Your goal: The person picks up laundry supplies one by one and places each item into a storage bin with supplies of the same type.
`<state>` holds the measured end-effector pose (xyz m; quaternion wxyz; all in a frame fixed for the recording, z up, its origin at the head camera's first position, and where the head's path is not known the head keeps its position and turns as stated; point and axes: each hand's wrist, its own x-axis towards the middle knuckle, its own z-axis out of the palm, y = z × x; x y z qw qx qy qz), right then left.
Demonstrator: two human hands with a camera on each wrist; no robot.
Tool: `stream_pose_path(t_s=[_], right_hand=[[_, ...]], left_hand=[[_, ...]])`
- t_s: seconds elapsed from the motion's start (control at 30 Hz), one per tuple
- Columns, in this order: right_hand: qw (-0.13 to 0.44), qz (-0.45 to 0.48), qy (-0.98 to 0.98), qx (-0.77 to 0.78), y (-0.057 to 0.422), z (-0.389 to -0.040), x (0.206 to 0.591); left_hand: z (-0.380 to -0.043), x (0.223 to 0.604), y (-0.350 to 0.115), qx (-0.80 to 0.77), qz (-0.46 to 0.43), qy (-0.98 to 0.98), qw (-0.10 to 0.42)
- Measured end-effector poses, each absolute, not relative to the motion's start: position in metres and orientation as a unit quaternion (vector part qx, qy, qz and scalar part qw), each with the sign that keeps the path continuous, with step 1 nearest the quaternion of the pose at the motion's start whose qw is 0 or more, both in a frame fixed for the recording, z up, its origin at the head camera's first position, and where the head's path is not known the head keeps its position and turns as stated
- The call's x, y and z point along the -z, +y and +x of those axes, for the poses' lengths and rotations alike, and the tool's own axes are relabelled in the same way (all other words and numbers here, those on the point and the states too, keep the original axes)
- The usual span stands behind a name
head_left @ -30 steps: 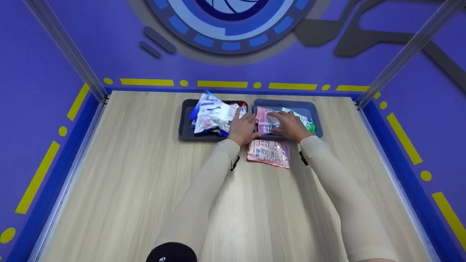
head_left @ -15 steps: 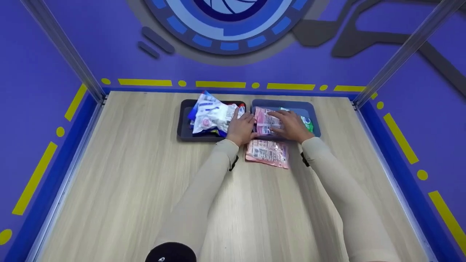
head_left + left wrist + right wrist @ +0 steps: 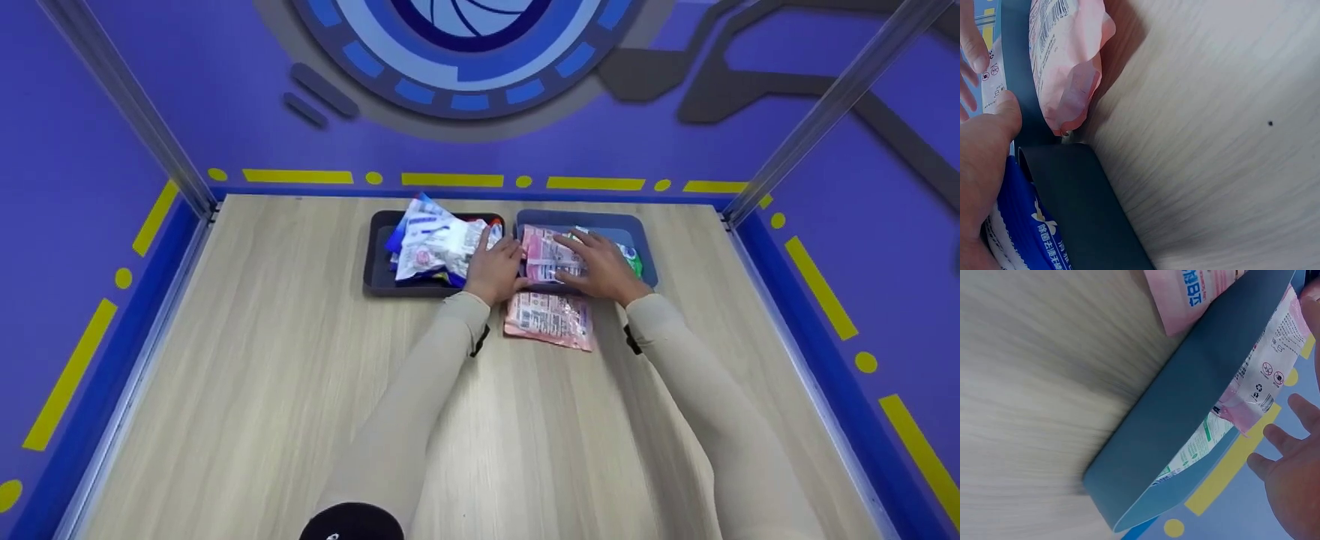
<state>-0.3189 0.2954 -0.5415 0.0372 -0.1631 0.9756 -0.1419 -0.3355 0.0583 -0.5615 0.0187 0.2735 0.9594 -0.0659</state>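
My left hand (image 3: 495, 271) lies over the inner end of the dark left tray (image 3: 375, 289), beside a white-and-blue bag (image 3: 427, 251). Its fingers are fairly straight, and the thumb reaches to the right tray's edge beside a pink-and-white bag (image 3: 541, 251). Over the grey-blue right tray (image 3: 646, 236) is my right hand (image 3: 606, 271), fingers spread, with thumb and fingertips at the pink-and-white bag; whether they touch it I cannot tell. A green-and-white bag (image 3: 631, 255) lies partly hidden under that hand. Another pink bag (image 3: 550, 321) rests on the table before the right tray.
Both trays stand side by side near the back of the wooden table (image 3: 300, 390). Further blue bags (image 3: 420, 206) lie under the white one in the left tray. Purple panels (image 3: 247, 135) with metal corner posts bound the table at the back and sides.
My right hand has eased slightly to the right, baring more of the pink-and-white bag. The left hand stays nearly still, and the head view has shifted a little.
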Motion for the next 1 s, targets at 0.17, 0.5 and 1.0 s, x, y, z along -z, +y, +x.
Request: stream_pose_path(t_s=[0.17,0.5,1.0], right_hand=[[0.031,-0.168,0.975,0.143,0.297,-0.311,0.543],[-0.008,-0.219,0.963,0.157,0.3,-0.297,0.543],[-0.023,-0.243,0.958,0.151,0.295,-0.278,0.545]], left_hand=[[-0.333,0.562,0.058,0.071,0.277,0.958,0.015],[-0.333,0.56,0.058,0.082,0.278,0.957,0.011],[-0.334,0.562,0.058,0.086,0.277,0.957,0.007]])
